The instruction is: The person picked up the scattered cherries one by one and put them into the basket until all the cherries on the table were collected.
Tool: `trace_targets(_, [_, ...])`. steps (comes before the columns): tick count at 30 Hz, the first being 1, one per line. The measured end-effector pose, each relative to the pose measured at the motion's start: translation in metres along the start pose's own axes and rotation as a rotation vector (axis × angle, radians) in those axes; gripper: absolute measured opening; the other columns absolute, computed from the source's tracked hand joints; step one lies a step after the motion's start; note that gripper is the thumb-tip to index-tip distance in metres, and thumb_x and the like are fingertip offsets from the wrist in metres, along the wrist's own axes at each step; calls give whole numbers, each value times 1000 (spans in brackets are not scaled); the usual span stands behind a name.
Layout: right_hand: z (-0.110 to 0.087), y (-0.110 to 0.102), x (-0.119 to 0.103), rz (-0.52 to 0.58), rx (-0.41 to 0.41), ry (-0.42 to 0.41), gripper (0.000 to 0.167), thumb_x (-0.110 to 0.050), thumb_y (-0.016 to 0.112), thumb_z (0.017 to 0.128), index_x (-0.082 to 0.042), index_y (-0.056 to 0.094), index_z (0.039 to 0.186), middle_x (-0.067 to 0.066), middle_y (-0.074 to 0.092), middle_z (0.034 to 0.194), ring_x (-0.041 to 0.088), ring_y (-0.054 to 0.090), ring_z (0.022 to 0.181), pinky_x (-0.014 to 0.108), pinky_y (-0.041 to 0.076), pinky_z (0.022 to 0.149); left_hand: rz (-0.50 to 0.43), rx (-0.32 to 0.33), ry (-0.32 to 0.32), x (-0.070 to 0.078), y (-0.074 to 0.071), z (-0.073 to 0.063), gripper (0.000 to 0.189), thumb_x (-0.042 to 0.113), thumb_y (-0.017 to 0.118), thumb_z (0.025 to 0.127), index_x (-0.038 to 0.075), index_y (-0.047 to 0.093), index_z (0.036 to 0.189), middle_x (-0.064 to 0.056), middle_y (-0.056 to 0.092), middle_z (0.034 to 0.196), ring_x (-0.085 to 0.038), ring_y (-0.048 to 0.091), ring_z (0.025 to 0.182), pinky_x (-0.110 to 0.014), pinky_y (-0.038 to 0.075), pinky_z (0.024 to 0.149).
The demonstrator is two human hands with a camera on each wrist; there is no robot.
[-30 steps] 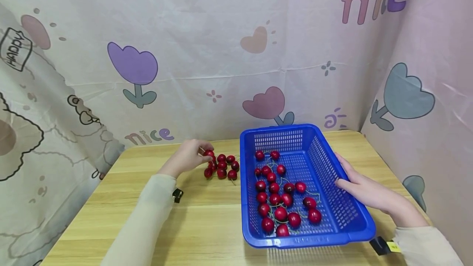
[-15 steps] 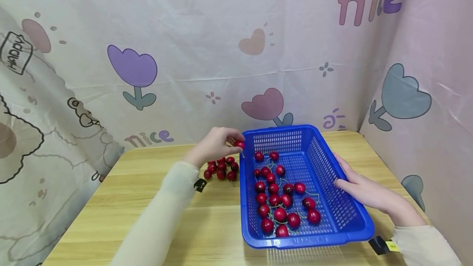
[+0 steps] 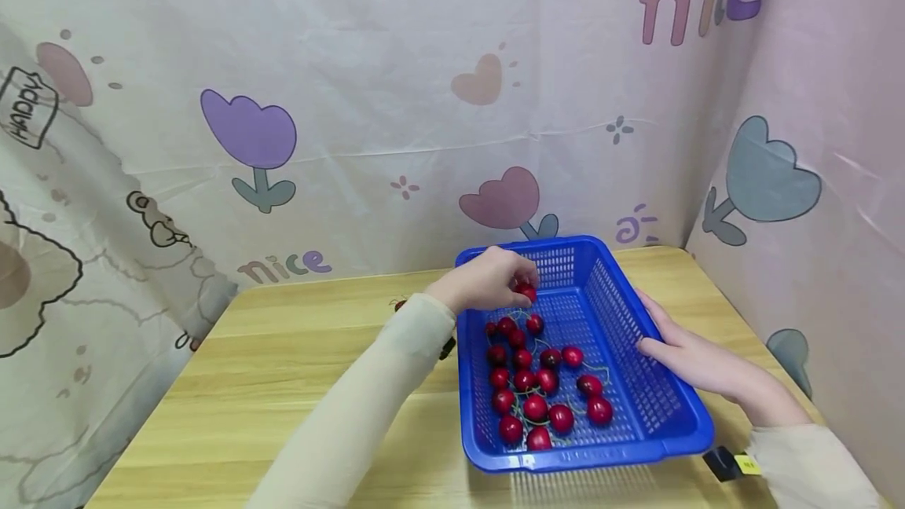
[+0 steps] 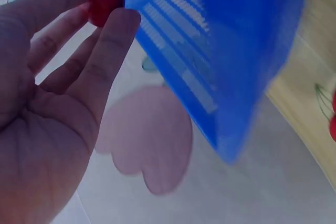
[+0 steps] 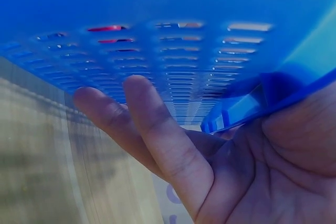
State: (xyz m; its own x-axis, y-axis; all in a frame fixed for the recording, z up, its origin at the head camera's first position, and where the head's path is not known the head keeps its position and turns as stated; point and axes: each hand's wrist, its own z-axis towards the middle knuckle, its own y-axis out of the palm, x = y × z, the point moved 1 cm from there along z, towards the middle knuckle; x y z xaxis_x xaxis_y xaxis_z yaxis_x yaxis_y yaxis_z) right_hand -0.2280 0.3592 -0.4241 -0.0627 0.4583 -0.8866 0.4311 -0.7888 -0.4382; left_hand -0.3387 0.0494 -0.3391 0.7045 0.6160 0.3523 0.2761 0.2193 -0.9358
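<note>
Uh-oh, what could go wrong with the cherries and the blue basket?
The left hand pinches one cherry by its fingertips, so it might slip and bump the cherries below.

The right hand grips the right side of the blue basket; if it jerked, the loose cherries inside could roll.

The left sleeve might brush the cherries on the table.

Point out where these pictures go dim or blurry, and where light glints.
Head: bright and mostly sharp, small glints on the cherries, dappled shadow below the blue basket. Left wrist: dimmer, the basket's near corner smeared beside the left hand. Right wrist: dim, bluish, the table blurred.
</note>
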Motion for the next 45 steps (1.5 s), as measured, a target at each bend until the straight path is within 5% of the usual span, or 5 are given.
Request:
trace_targets(11, [1, 0, -3, 3, 1, 6, 87, -14, 43, 113, -20, -23, 169, 49, 12, 163, 32, 76, 104, 44, 69, 72, -1, -69, -1, 27, 13, 25, 21, 20, 78, 99, 18, 76, 120, 1, 77, 117, -12, 71, 108, -27, 62, 99])
trace_targets(20, [0, 2, -2, 5, -1, 6, 87, -14, 43, 113, -18, -23, 169, 51, 13, 162, 33, 77, 101, 44, 69, 70, 10, -86, 7, 40, 19, 31, 27, 23, 76, 101, 19, 74, 128, -3, 76, 126, -15, 71, 116, -28, 62, 100])
trace_targets(24, [0, 3, -2, 1, 4, 13, 88, -13, 43, 113, -17, -24, 168, 52, 13, 161, 33, 77, 101, 44, 68, 69, -7, -77, 19, 39, 16, 23, 25, 22, 76, 101, 18, 75, 126, -2, 77, 124, -15, 72, 114, -27, 62, 100])
trace_targets(33, [0, 2, -1, 5, -5, 20, 87, -11, 41, 114, -19, -27, 168, 52, 13, 161, 33, 78, 99, 45, 68, 68, -114, 56, 33, 20, 2, -4, 21, 22, 77, 101, 18, 77, 121, 2, 79, 112, -7, 72, 98, -19, 61, 90])
trace_targets(45, [-1, 2, -3, -10, -7, 24, 87, -13, 41, 114, -19, -27, 168, 53, 17, 159, 32, 77, 99, 44, 68, 69, -144, 251, -4, -13, -21, -51, 21, 21, 78, 100, 15, 79, 120, -1, 80, 113, -12, 73, 100, -31, 63, 91])
